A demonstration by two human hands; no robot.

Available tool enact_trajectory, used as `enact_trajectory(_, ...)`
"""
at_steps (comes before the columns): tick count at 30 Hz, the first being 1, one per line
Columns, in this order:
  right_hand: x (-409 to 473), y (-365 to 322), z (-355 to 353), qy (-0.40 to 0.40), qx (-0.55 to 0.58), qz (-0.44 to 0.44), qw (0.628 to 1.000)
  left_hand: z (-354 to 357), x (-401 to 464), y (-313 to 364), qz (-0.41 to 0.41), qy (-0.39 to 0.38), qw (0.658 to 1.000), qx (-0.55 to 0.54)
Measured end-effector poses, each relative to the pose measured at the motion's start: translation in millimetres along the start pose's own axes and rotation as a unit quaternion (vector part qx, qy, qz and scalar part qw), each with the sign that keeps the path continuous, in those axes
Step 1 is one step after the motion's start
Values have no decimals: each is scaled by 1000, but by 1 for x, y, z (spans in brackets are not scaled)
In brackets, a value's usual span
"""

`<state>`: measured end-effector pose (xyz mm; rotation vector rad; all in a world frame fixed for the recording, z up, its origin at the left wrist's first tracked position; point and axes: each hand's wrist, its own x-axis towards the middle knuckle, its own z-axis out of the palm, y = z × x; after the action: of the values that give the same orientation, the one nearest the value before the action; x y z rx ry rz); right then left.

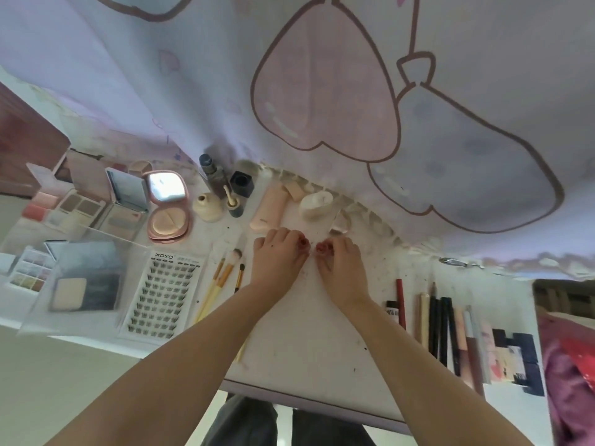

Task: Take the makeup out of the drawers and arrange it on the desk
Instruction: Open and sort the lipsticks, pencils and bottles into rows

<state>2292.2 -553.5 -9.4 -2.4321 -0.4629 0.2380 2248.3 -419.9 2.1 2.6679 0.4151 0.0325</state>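
Our left hand [277, 252] and right hand [342, 256] rest curled, holding nothing, just before the pink tube [269, 207], nearer the left, its length running away from us.

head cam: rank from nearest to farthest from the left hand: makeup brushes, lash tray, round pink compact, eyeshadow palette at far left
From the left hand:
1. Makeup brushes, just to its left.
2. Round pink compact and lash tray, too close to call; compact up-left, tray down-left.
3. Eyeshadow palette, at the desk's far left edge.
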Motion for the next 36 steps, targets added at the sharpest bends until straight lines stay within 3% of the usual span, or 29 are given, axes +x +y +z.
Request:
enact_trajectory(5,-1,0,-11,-72,36,51,995,-4,-5,-1,-39,-18,999,3)
enact_trajectory(8,-6,3,-37,-105,49,61,991,-13,-27,2,-64,18,997,-23)
enact_trajectory(11,-15,15,-77,-82,31,65,994,-6,-64,15,14,72,996,-60)
enact_trajectory(14,-27,34,-113,-115,3,113,987,9,-85,57,85,-62,991,-76)
enact_trajectory(17,-43,47,-124,-176,-71,138,972,36,-82,103,87,-147,985,-16)
enact_trajectory(22,-53,57,-109,-211,-166,103,958,63,-68,136,40,-185,978,88)
enact_trajectory(27,-46,56,-94,-214,-190,91,954,66,-68,129,24,-167,982,83)
enact_trajectory(31,-37,45,-97,-228,-127,122,958,49,-75,108,82,-50,995,12)
enact_trajectory(36,-34,17,-117,-263,34,105,959,17,-70,88,70,-100,989,-84)
